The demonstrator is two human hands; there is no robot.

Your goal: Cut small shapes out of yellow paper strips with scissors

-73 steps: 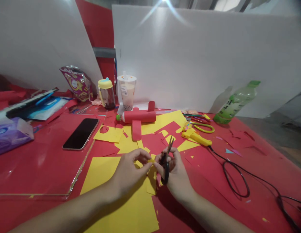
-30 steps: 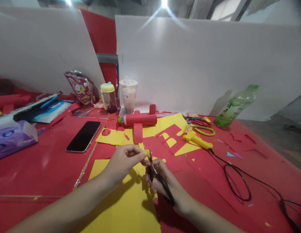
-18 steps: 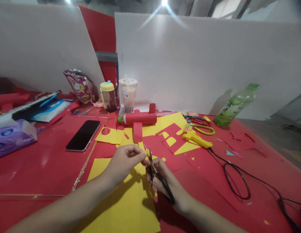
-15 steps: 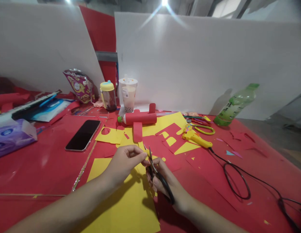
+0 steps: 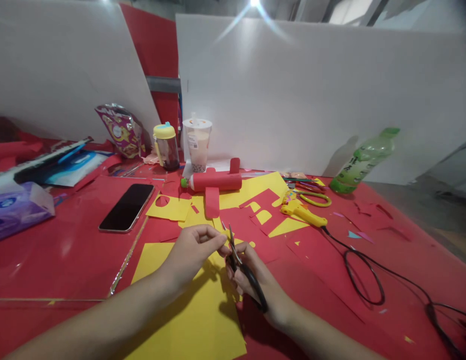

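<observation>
Between the fingertips of my left hand (image 5: 198,250) is a small piece of yellow paper (image 5: 227,234), mostly hidden by the fingers. My right hand (image 5: 257,280) grips black-handled scissors (image 5: 251,284), whose blades point up and stand slightly apart at the yellow piece. Below both hands lies a large yellow sheet (image 5: 195,315) on the red table. Beyond them rests a red paper airplane model (image 5: 219,182) with a green-capped end, lying on cut yellow and red scraps.
A yellow hot glue gun (image 5: 306,215) lies right of the scraps, its black cord (image 5: 368,300) looping rightward. A phone (image 5: 127,207) lies on the left. Behind stand a milk tea cup (image 5: 197,145), a yellow-lidded bottle (image 5: 166,147), a snack bag (image 5: 122,131) and a tilted green bottle (image 5: 362,162).
Since the earliest frame, the scissors have swung from pointing up beside my right fingers to the yellow piece, blades at its edge. Over the last half second the hands have hardly moved.
</observation>
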